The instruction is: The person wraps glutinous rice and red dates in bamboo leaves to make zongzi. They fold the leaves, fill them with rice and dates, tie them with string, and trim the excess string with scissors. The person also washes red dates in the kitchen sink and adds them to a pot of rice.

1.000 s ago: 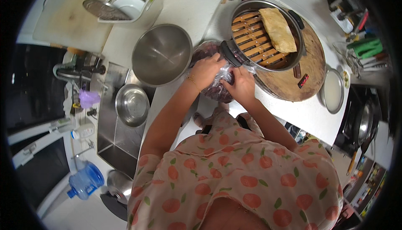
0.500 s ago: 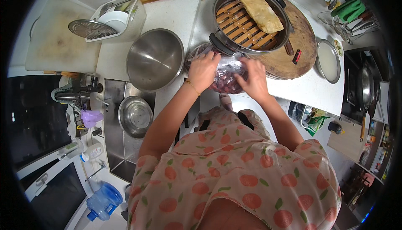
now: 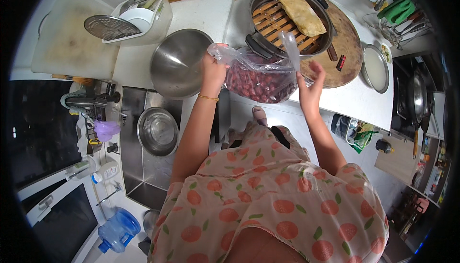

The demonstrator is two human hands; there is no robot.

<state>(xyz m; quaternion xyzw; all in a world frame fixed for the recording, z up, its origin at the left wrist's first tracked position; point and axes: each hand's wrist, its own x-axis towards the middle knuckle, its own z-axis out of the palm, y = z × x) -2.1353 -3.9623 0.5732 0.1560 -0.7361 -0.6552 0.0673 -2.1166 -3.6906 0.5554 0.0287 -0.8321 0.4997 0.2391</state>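
A clear plastic bag (image 3: 261, 78) full of dark red dates, or similar small fruit, hangs in front of the counter's edge. My left hand (image 3: 214, 71) is closed on the bag's upper left corner, and a thin bracelet circles that wrist. At the bag's right side, my right hand (image 3: 312, 83) has its fingers apart, with the thumb against or very near the plastic. A handle-like strip of the bag stands up just left of that thumb. Directly beyond the bag is a steamer pot (image 3: 258, 14) with a slatted wooden rack and a folded, pale yellow sheet (image 3: 301, 14) on it.
A large steel bowl (image 3: 175, 64) stands left of the bag, beside a sink (image 3: 135, 167) holding a smaller metal basin (image 3: 157, 131). Under the pot lies a round wooden board (image 3: 352, 47) with a knife. A bowl of whitish liquid (image 3: 375, 69) sits at the right.
The bag has been lifted and spread wider, showing more of the fruit. My left hand has moved left with its corner; my right hand has shifted right and its fingers have opened.
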